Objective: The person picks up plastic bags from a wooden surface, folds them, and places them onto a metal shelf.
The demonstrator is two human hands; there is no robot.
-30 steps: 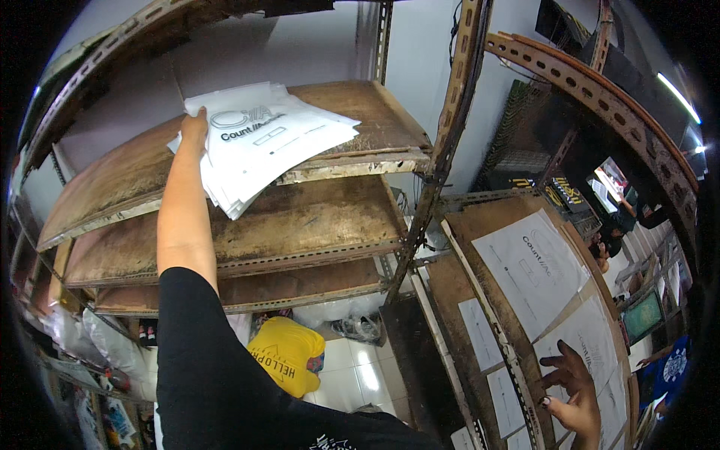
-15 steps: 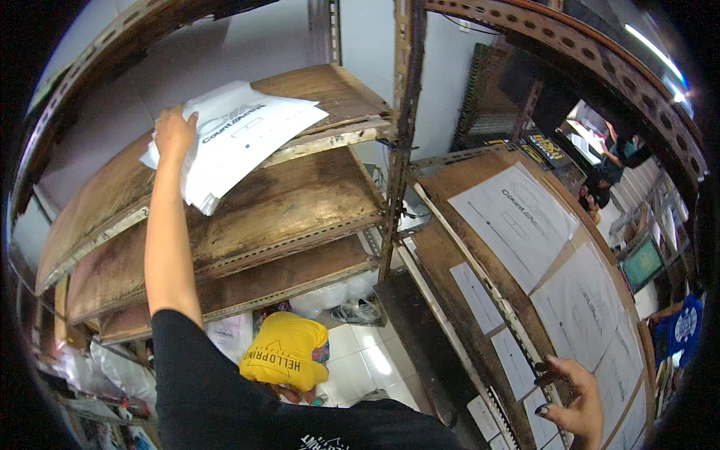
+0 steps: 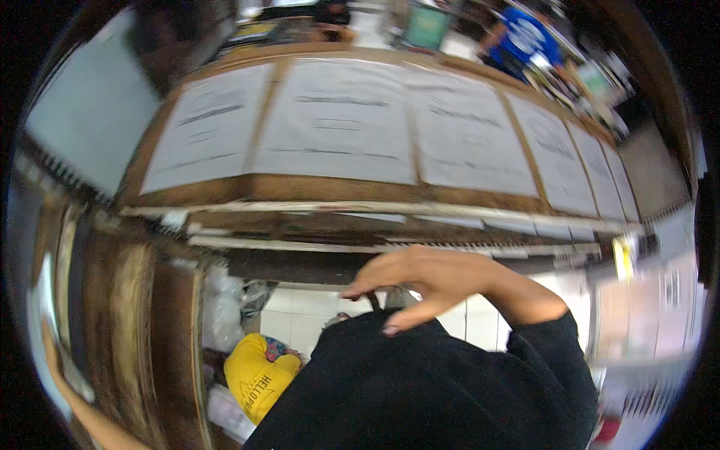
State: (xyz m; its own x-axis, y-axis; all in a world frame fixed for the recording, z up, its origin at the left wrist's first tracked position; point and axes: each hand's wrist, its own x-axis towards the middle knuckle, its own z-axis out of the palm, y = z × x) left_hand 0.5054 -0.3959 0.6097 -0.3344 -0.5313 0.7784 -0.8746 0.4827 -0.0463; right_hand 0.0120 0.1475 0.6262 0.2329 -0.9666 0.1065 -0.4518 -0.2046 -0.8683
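At the far left edge, smeared by motion, my left hand (image 3: 51, 349) is closed on a stack of white printed paper sheets (image 3: 76, 381). The sheets show on both sides of the fingers, beside the brown wooden shelves (image 3: 105, 292). My right hand (image 3: 420, 281) hangs in front of my black shirt, thumb and fingers apart, with nothing in it. Beyond it, large white printed sheets (image 3: 337, 124) lie side by side on the top board of a rack (image 3: 322, 191).
A person in a yellow shirt (image 3: 259, 375) crouches low at the left, near clear plastic bags (image 3: 221, 304). Past the rack are a person in a blue shirt (image 3: 525, 37) and another in dark clothes (image 3: 331, 19). White floor tiles (image 3: 289, 322) show below.
My view has swung right, so the rack of laid-out sheets now spans the front. The left hand and its stack have shifted to the far left edge; the right hand is now near my chest.
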